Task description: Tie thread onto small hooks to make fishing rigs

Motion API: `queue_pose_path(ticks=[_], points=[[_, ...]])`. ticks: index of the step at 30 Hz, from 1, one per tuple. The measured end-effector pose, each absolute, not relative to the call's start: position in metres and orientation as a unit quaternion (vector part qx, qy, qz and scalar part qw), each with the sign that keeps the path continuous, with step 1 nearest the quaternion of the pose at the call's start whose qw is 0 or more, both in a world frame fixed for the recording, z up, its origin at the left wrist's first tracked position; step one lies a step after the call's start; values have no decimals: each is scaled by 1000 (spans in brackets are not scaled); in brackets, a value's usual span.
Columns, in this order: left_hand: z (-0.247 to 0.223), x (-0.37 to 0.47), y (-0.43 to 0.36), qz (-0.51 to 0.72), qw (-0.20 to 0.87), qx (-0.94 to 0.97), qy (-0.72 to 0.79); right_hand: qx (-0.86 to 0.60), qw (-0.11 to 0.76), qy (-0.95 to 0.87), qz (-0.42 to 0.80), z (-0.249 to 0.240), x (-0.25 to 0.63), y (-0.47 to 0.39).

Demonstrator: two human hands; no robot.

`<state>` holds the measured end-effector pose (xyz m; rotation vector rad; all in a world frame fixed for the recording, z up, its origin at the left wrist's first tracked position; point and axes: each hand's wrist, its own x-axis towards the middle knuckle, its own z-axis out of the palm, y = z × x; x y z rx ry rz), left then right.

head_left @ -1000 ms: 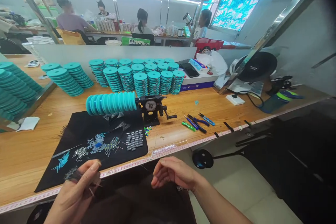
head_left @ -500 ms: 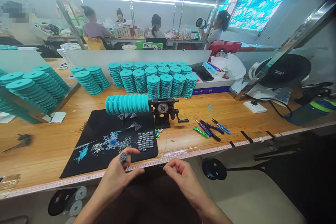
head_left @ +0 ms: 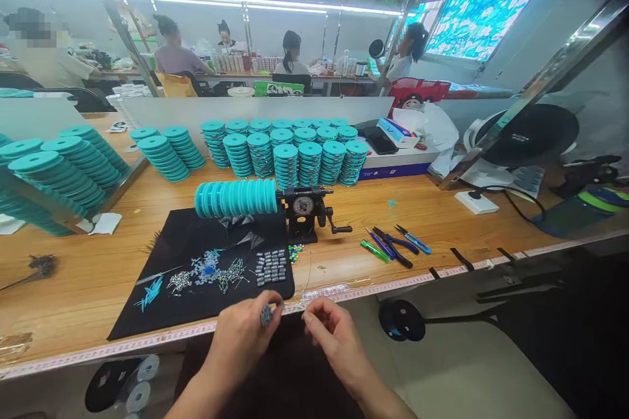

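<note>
Grey-blue is the small bundle (head_left: pixel 266 314) in the L hand (head_left: pixel 246 330): its fingers are curled & closed around it, and one end peeps out toward the R hand. The R hand (head_left: pixel 334 334) is just beside, tips of thumb & forefinger together; if sth. thin is b/w them, I cannot tell. Both hands are at the front edge of the bench (head_left: pixel 417 209), nr the front right corner of the black mat (head_left: pixel 196 311). Along this bench edge runs a pink tape (head_left: pixel 122 349).

On the mat, nr its right edge, grey pcs (head_left: pixel 270 267) lie in rows; further left are clear-blue bits (head_left: pixel 205 265), silver clips (head_left: pixel 179 281) & blue tubes (head_left: pixel 150 292). Coloured beads (head_left: pixel 295 253) lie at the mat's right edge. By its back right corner stands a black winder (head_left: pixel 302 205) w/ turquoise spools (head_left: pixel 236 198) on the shaft. To the right, nr the bench's front edge: pliers (head_left: pixel 397 245), snips (head_left: pixel 413 239) & a green tool (head_left: pixel 375 251). Toward the back edge stand spool stacks (head_left: pixel 285 163), w/ a phone (head_left: pixel 381 139) to their right. Beyond it, several people (head_left: pixel 179 59) are at other benches.
</note>
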<state>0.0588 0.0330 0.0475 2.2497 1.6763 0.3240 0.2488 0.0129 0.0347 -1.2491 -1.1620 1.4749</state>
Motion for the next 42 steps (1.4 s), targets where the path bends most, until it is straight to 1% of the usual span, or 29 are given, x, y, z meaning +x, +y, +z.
queue_pose_path(ticks=[2, 5, 8, 12, 15, 19, 21, 25, 27, 30, 32, 36, 42], points=[[51, 61, 18, 185, 162, 813, 528, -480, 440, -451, 610, 36, 242, 15], [51, 61, 4, 283, 163, 809, 489, -431, 440, -392, 684, 39, 232, 15], [51, 59, -2, 323, 213, 765, 515, -390, 421, -306, 760, 43, 225, 13], [52, 56, -7, 353, 264, 724, 530, -361, 401, -274, 796, 47, 219, 10], [52, 55, -9, 364, 271, 722, 522, -387, 413, -312, 763, 49, 215, 9], [47, 55, -9, 381, 289, 688, 546, -476, 424, -480, 602, 53, 214, 9], [43, 55, -8, 382, 357, 631, 573, -490, 419, -537, 544, 55, 215, 9], [36, 55, -5, 404, 561, 455, 562, -505, 408, -553, 522, 58, 218, 7], [34, 55, -5, 429, 606, 389, 545, -528, 389, -569, 497, 60, 220, 5], [31, 54, -6, 450, 626, 342, 537, -561, 341, -600, 457, 66, 224, 2], [29, 54, -7, 453, 631, 330, 537, -558, 324, -587, 489, 69, 225, 1], [25, 53, -8, 448, 645, 330, 524, -517, 334, -520, 592, 71, 225, 0], [28, 52, -8, 437, 649, 352, 514, -501, 335, -518, 607, 70, 224, 0]])
